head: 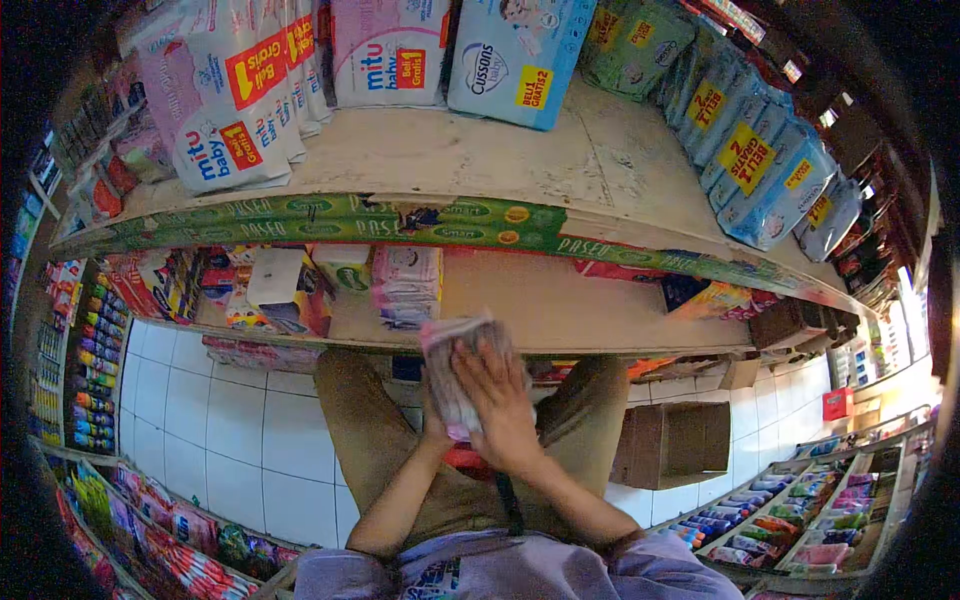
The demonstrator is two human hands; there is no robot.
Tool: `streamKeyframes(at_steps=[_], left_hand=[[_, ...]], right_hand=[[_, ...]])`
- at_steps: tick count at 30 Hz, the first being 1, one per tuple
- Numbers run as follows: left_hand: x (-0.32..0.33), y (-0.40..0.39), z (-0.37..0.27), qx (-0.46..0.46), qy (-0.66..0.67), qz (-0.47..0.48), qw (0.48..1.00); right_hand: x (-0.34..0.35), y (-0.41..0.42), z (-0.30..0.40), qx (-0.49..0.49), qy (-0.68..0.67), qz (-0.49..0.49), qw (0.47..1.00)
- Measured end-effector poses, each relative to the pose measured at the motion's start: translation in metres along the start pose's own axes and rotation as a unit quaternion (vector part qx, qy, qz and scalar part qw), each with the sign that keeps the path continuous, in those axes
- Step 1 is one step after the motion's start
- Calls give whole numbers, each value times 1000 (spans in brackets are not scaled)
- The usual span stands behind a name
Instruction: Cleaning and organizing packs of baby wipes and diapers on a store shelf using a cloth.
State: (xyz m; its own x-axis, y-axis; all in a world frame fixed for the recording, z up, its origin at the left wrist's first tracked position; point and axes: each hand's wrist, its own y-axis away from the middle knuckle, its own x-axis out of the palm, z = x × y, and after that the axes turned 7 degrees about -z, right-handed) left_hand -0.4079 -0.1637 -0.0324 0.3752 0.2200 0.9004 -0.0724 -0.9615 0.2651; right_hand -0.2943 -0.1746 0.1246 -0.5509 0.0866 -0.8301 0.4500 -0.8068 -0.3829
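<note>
Between my two hands is a pink and white plastic-wrapped pack [442,349], held above my lap at the front of the lower shelf. My left hand [435,409] supports it along its left side and is partly hidden behind it. Across its face lies my right hand [491,382], fingers spread flat, somewhat blurred. Just beyond, on the lower wooden shelf [525,300], a stack of similar pink and white packs [407,285] stands beside a green and white box [343,266].
Baby wipes packs [225,112] and blue Cussons packs [757,161] line the upper shelf [465,154], whose edge overhangs the lower one. An open cardboard box [675,446] sits on the tiled floor at my right. Stocked racks [795,517] stand behind on both sides.
</note>
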Motion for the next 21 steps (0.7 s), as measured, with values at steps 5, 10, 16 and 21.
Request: streamKeyframes(at_steps=[5, 10, 16, 21], left_hand=[[1, 0, -13, 8, -37, 6, 999], [28, 19, -6, 19, -86, 11, 996], [12, 6, -17, 60, 43, -27, 997], [0, 14, -17, 45, -115, -39, 992]], right_hand=[[-12, 36, 2, 45, -180, -15, 983], [-5, -1, -45, 128, -285, -83, 946], [3, 46, -20, 54, -171, -30, 983], [-3, 39, -21, 95, -226, -52, 968]])
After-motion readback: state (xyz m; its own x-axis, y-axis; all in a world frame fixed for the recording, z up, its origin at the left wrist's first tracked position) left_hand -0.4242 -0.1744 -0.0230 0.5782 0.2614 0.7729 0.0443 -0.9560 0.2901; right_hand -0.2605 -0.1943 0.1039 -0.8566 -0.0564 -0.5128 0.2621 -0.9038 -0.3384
